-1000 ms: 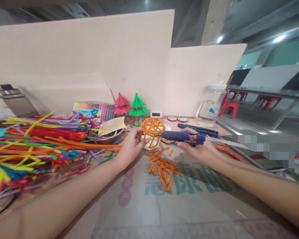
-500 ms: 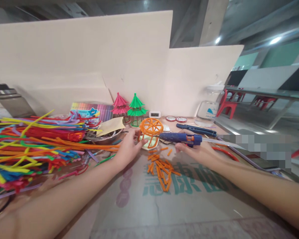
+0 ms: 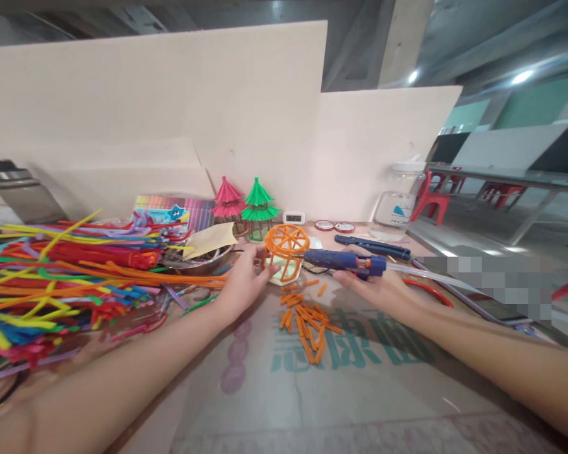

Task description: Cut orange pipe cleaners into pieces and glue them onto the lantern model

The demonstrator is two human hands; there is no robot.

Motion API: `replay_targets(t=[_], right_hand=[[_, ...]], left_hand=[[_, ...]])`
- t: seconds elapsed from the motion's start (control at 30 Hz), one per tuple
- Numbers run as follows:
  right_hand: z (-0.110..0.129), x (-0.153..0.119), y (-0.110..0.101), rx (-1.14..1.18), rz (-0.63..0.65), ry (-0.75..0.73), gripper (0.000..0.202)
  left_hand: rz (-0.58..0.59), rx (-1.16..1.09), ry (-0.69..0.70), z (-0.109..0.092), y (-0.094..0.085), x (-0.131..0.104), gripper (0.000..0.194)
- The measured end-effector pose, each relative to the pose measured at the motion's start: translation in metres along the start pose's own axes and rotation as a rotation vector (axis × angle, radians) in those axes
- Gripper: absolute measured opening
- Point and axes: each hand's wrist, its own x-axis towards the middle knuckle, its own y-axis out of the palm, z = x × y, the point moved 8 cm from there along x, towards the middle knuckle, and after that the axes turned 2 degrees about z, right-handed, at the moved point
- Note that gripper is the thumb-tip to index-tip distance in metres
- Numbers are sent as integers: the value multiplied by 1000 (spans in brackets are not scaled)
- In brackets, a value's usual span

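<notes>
My left hand (image 3: 249, 280) grips the left side of a small orange pipe-cleaner pavilion frame (image 3: 288, 238), whose round spoked top sits on posts above a pale base (image 3: 279, 272). In my right hand (image 3: 366, 284) is a blue hot glue gun (image 3: 334, 260), its nozzle pointing left at the frame's posts, just under the spoked top. I cannot tell whether the tip touches. A clear glue stick (image 3: 421, 275) sticks out of the gun's rear. Short cut orange pipe-cleaner pieces (image 3: 310, 321) lie on the table in front of the frame.
Bundles of coloured pipe cleaners (image 3: 76, 271) cover the left side, beside a metal bowl (image 3: 203, 261). Behind stand pink (image 3: 228, 198) and green (image 3: 258, 202) pavilion models, a small digital clock (image 3: 293, 217) and a clear plastic jar (image 3: 394, 205). Blue pliers-like tool (image 3: 373, 246) lies at right.
The glue gun has shifted very slightly to the right. My left hand and the orange frame are almost unmoved.
</notes>
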Motion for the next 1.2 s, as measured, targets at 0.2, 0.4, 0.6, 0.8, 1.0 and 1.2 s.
replay_targets(t=[0.2,0.4,0.6,0.8,1.0,1.2], right_hand=[[6,1,1,28,14,17,21],[4,2,4,67,43,28,22],[4,1,2,41,31,9,18],[4,3,-1,-5,-5,-29,15],[-1,1,-1,27,-31,-5,21],[-2,0,-2,-18,-15,42,24]], left_hand=[[-2,-8,8,-3,-1,1,25],[2,-21,11,-5,-1,0,25],[6,-12,12,-3,1,1,26],[11,2,29,-5,0,0,26],[7,-1,33,-4,0,0,28],[3,2,43,-5,-1,0,26]])
